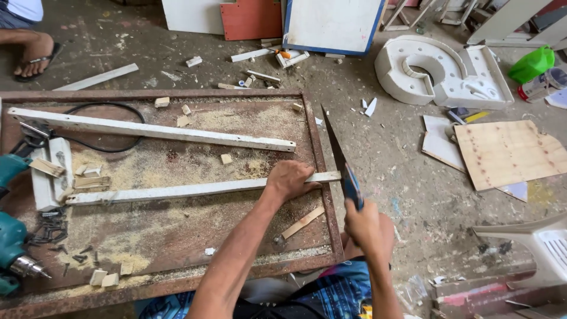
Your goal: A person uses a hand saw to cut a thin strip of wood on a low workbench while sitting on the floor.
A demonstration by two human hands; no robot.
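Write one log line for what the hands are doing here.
left hand: presses white wood strip on rusty table | right hand: grips handsaw at strip end

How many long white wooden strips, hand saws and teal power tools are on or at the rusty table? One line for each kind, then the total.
Long white wooden strips: 2, one under the left hand
Hand saws: 1, in the right hand
Teal power tools: 2
Total: 5
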